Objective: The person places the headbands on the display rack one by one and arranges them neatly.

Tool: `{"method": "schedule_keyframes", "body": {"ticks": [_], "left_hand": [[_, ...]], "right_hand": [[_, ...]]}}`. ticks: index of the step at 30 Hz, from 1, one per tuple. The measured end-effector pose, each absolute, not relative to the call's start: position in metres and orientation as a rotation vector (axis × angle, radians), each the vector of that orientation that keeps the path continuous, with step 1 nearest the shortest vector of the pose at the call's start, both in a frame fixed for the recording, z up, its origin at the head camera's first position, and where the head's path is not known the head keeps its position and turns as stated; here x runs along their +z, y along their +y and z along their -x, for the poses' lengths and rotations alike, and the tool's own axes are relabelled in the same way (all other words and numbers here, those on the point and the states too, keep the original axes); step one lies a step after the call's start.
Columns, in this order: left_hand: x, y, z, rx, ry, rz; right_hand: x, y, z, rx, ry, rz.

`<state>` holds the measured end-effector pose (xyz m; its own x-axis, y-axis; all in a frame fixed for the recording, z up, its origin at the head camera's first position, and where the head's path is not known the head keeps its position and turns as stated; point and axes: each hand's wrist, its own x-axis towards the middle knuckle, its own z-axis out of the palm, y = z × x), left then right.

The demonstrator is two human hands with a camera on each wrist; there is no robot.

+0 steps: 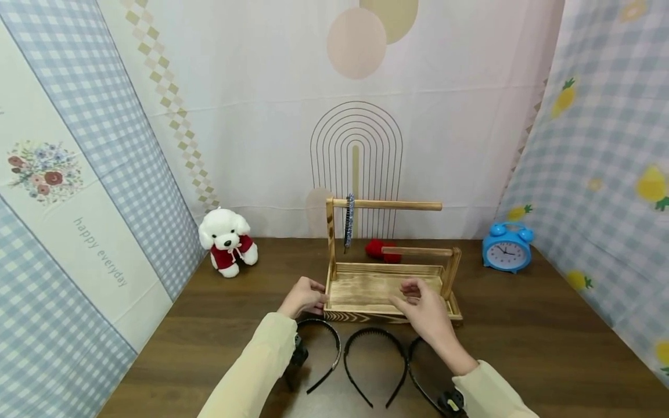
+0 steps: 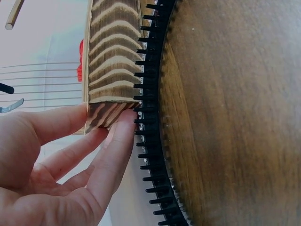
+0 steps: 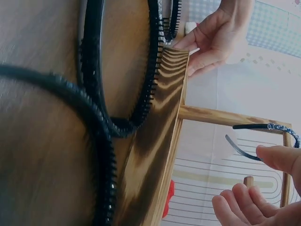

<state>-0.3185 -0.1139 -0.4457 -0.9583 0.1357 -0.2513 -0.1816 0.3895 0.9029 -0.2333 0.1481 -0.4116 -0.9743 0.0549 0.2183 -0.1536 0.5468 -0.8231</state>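
A wooden rack [image 1: 387, 318] with a shallow tray base and two horizontal bars stands in the middle of the table. At its left end, my left hand [image 1: 305, 296] pinches the tray's corner between thumb and fingers, as the left wrist view shows. Over the tray hovers my right hand [image 1: 424, 305], its fingers loosely bent with nothing between them. A glittery blue headband [image 1: 349, 220] hangs from the taller bar. In front of the rack lie three dark headbands: a left one [image 1: 337, 351], a toothed middle one [image 1: 373, 331] and a right one [image 1: 418, 386], partly behind my right wrist.
A white plush dog [image 1: 225, 238] in a red vest sits at the back left. The blue alarm clock [image 1: 506, 249] stands at the back right. Something red [image 1: 375, 249] lies behind the rack's lower bar [image 1: 418, 252]. Patterned cloth [image 1: 251, 145] surrounds the table.
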Motion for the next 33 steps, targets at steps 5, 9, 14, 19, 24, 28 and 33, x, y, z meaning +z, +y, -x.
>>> {"method": "schedule_keyframes", "body": {"ticks": [5, 9, 14, 19, 24, 28, 33], "left_hand": [[-0.447, -0.116, 0.316, 1.577, 2.369, 0.056], [-0.445, -0.116, 0.316, 1.579, 2.369, 0.044], [-0.444, -0.116, 0.316, 1.581, 2.360, 0.058], [-0.445, -0.117, 0.316, 1.585, 2.376, 0.059], [-0.444, -0.116, 0.316, 1.607, 2.370, 0.051], [-0.443, -0.115, 0.317, 1.582, 2.388, 0.053], [-0.442, -0.113, 0.318, 1.561, 2.398, 0.035]], "right_hand": [[-0.411, 0.155, 0.229, 1.347, -2.594, -0.091], [-0.409, 0.160, 0.224, 1.301, -2.601, -0.070], [-0.412, 0.166, 0.218, 1.264, -2.632, -0.042], [-0.418, 0.171, 0.212, 1.233, -2.699, -0.031], [-0.423, 0.182, 0.207, 1.139, -2.786, -0.003], [-0.426, 0.192, 0.205, 1.063, -2.851, -0.006], [-0.432, 0.205, 0.202, 1.000, -2.912, 0.018]]}}
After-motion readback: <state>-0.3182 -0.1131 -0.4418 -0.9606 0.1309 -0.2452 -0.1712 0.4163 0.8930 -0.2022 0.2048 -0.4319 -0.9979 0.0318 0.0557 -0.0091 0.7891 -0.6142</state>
